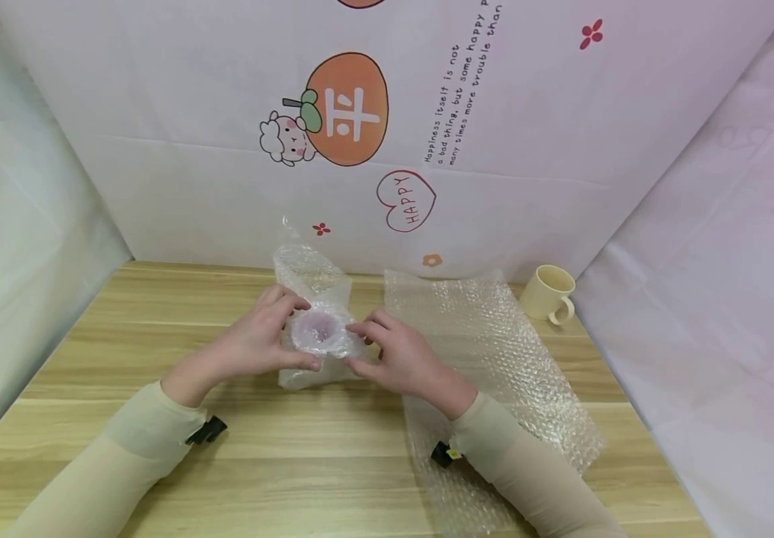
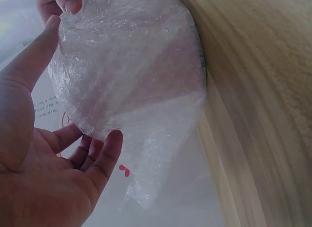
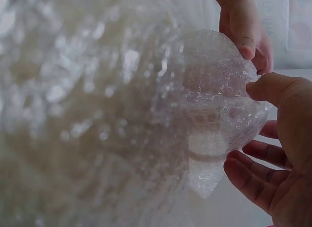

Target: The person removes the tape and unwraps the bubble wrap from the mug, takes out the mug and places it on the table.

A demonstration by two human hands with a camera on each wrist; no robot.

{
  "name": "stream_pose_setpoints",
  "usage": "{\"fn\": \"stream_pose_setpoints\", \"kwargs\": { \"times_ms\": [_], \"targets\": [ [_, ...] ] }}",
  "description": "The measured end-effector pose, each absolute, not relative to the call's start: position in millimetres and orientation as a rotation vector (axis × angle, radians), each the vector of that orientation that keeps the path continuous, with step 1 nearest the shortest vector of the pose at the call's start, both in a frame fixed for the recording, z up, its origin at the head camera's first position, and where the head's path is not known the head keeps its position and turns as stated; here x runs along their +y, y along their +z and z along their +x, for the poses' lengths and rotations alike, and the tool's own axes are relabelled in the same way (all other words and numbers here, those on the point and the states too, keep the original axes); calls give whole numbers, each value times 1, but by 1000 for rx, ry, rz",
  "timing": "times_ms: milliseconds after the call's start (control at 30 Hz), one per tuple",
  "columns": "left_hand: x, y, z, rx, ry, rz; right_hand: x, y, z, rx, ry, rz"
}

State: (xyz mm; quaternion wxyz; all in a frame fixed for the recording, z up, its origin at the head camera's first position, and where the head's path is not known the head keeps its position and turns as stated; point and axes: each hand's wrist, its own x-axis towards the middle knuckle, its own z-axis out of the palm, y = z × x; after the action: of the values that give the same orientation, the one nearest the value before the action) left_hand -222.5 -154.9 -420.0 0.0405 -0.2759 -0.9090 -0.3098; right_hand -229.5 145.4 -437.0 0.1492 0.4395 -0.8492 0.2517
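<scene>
A pinkish-purple, round-mouthed cup (image 1: 316, 326) stands on the table inside a layer of clear bubble wrap (image 2: 131, 66). My left hand (image 1: 259, 338) holds the wrapped cup from the left, thumb on the near side and fingers on the far side near its top. From the right, my right hand (image 1: 400, 355) holds the wrap between thumb and curved fingers. A loose flap of wrap (image 1: 306, 269) sticks out behind the cup, and another part spreads under it toward the front. The film blurs the cup's details.
A flat sheet of bubble wrap (image 1: 488, 351) lies to the right, partly under my right forearm. Behind it, at the back right of the wooden table (image 1: 279, 463), stands a pale yellow mug (image 1: 545, 291). A printed white cloth (image 1: 212, 104) rises along the back edge.
</scene>
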Motion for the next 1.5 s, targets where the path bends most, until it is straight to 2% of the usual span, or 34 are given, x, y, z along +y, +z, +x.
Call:
{"fn": "stream_pose_setpoints", "kwargs": {
  "times_ms": [467,833,1500],
  "targets": [
    [-153,-424,-221,-2800,-989,-841,147,-440,-228,-2412,877,1205],
    [-153,-425,-220,-2803,-1008,-841,152,-428,-229,-2714,1240,798],
    [-154,-423,-222,-2789,-1000,-862,180,-405,-250,-2692,1131,466]
  ]
}}
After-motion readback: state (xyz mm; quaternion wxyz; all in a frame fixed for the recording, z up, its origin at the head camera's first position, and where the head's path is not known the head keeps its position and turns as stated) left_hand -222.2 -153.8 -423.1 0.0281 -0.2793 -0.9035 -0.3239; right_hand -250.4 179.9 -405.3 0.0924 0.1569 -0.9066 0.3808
